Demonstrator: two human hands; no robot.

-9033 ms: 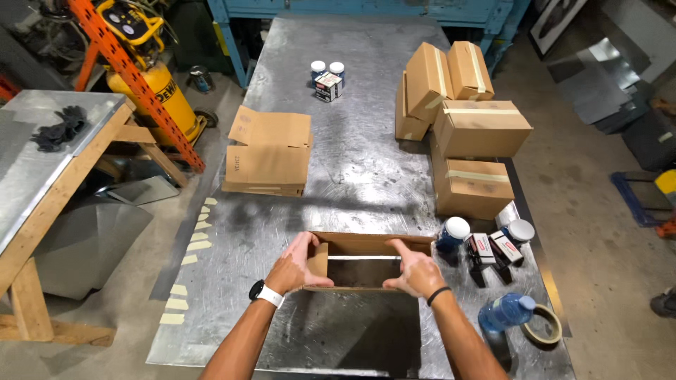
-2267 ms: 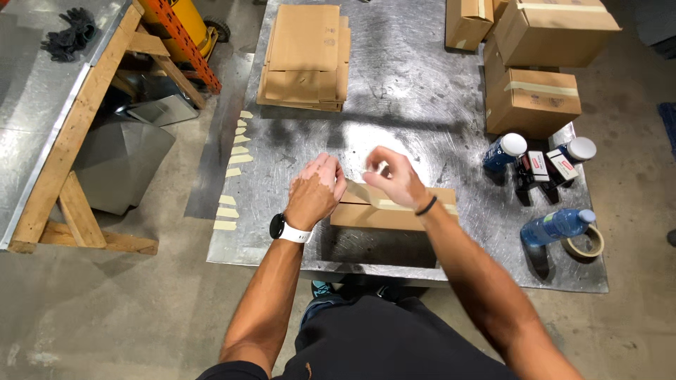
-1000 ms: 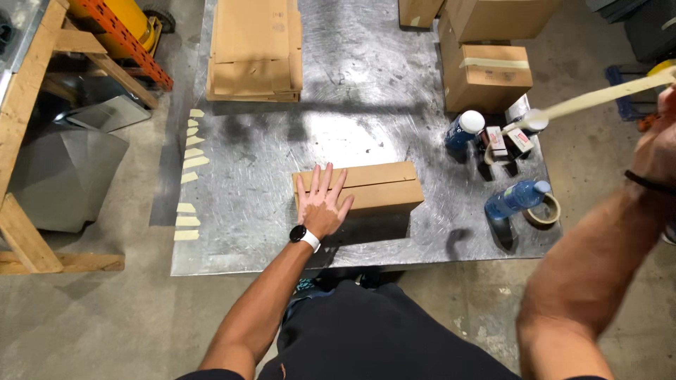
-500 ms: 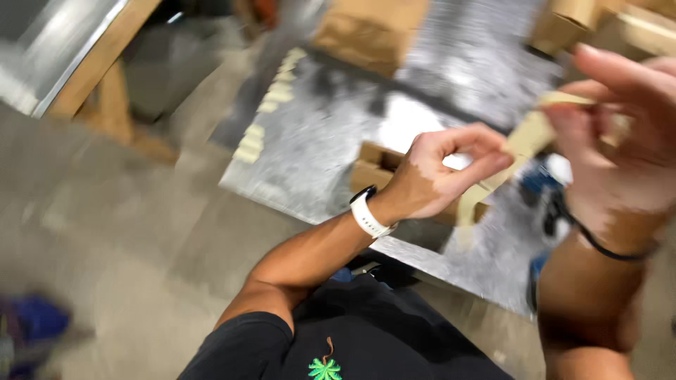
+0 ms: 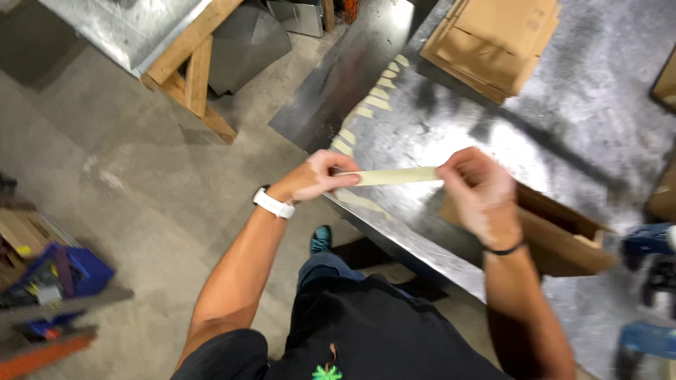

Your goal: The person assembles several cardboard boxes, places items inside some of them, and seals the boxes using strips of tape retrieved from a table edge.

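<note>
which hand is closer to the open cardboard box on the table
Right. The right hand pinches one end of the tape strip directly beside the open cardboard box, overlapping its near corner. The left hand holds the strip's other end, out past the table edge.

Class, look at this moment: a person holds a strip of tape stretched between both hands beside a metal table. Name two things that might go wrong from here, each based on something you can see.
1. The tape strip is held taut in the air only by its ends, between the left hand and right hand; it might twist or fold onto itself.
2. The cardboard box sits near the metal table's front edge; a nudge may push it off.
</note>
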